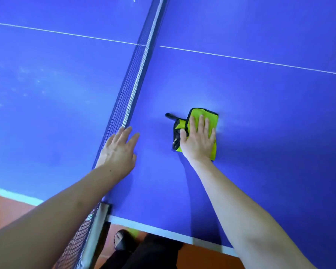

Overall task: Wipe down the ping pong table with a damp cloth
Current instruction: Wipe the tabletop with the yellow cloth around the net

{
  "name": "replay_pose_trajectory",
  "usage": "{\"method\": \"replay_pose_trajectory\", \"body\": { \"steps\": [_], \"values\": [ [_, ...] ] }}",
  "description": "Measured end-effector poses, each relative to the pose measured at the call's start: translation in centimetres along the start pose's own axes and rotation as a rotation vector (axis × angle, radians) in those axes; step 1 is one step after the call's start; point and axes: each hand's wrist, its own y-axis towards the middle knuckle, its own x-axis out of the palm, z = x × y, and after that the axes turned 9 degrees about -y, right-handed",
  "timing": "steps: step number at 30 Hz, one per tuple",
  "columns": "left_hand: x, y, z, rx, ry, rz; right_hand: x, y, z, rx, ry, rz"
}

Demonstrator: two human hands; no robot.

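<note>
Desk (260,94): blue ping pong surface, filling most of the view; thin white centre line (241,58) running left to right across the far part; white edge stripe showing along the near side.

Net (138,74): dark mesh with white top band, standing upright, running from near left to far centre; grey post (97,226) clamping at the near edge.

Cloth (200,115): yellow-green with dark trim, lying folded and flat on the desk to the right of the net, well apart from it; dark strap or loop sticking out at its far-left corner.

Right hand (198,138): pressing palm-down on the cloth, fingers straight and spread, covering its middle, not clenching.

Left hand (118,150): lying flat on the desk just beside the net's base, fingers straight, grasping nothing; fingertips reaching the mesh, contact impossible to confirm.

Pale smudges showing on the desk left of the net.

Floor (6,206): orange-red, showing beneath the near edge; dark shoe (122,241) and dark trouser leg standing there.
</note>
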Motion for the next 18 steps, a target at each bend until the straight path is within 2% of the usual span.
{"method": "replay_pose_trajectory", "body": {
  "steps": [6, 9, 13, 18],
  "values": [
    [-0.8, -5.2, -5.7, -0.106, 0.027, -0.012, 0.6, 0.3, -13.0, -0.283, 0.023, -0.029],
    [-0.7, -6.8, -6.2, -0.119, 0.147, -0.039, 1.2, -0.8, -15.7, -0.461, 0.014, -0.036],
    [-0.1, -7.9, -5.6, -0.079, 0.157, 0.003, 1.7, -2.1, -12.8, -0.621, -0.001, 0.001],
    [0.7, -6.5, -1.2, -0.025, 0.206, -0.068, 1.8, -3.4, -3.8, -0.531, 0.047, 0.060]
  ]
}}
